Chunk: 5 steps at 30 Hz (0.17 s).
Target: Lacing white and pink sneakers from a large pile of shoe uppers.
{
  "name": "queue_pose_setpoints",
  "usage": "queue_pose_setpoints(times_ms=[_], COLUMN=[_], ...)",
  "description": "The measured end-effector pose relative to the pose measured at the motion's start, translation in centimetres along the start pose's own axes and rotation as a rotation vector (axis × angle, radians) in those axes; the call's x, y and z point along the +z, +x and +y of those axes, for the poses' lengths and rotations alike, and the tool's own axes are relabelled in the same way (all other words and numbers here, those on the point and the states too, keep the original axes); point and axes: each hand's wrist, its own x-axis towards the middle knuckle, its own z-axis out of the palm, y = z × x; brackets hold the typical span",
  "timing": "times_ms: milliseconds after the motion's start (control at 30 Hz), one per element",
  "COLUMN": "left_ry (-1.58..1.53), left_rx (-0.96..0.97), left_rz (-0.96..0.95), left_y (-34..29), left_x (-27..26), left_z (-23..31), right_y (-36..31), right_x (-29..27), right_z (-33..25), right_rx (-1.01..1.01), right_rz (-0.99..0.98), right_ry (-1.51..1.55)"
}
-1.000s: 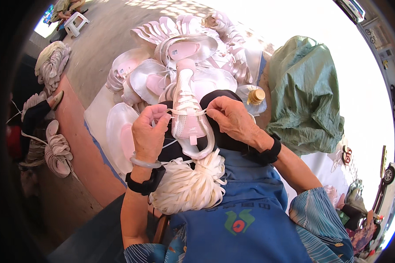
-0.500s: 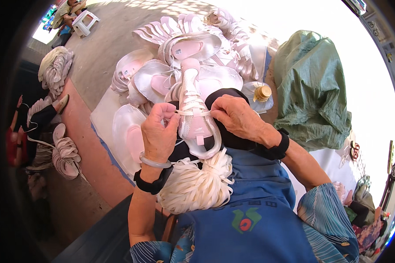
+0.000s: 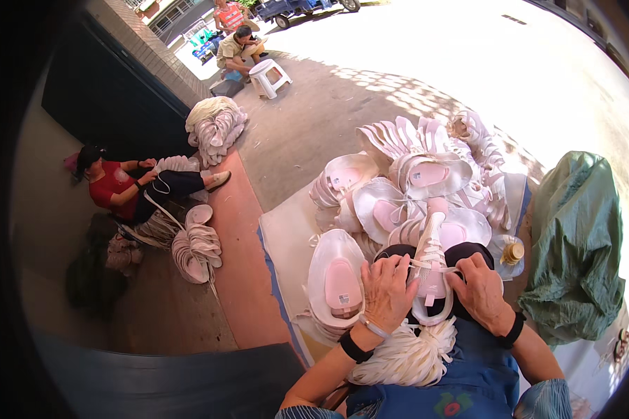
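A white and pink shoe upper [image 3: 437, 281] lies across my lap, its toe toward the pile in front. White lace [image 3: 432, 265] runs crosswise over its tongue end, with its ends drawn out to both sides. My left hand [image 3: 390, 288] is closed on the lace left of the shoe, fingers bent. On the other side my right hand [image 3: 479, 290] pinches the lace between thumb and forefinger. Below the shoe a thick bundle of cream laces [image 3: 409, 355] rests on my lap against the blue apron [image 3: 461, 384].
Stacked shoe uppers [image 3: 426, 174] cover the sheet ahead. A clear jar with a tan lid [image 3: 513, 253] and a green sack [image 3: 576, 244] stand at right. Leftward, a person in red [image 3: 119, 188] sits among bundled uppers. Beyond are a white stool [image 3: 269, 78] and more people.
The view has swung left and up, so the shoe and hands sit lower and farther right. Both hands remain at the lace.
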Motion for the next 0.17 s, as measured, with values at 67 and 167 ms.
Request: queue_pose_setpoints(times_ms=[67, 167], left_ry=[0.046, -0.028], left_rx=[0.014, 0.014], left_rz=[0.019, -0.066], left_y=[-0.1, 0.0], left_x=[0.4, 1.6], left_z=[-0.4, -0.8], right_y=[-0.3, -0.1], right_x=[-0.3, -0.7], right_z=[-1.0, -1.7], right_rx=[-0.043, -0.029], right_rz=[-0.031, -0.096], right_ry=[-0.028, -0.098])
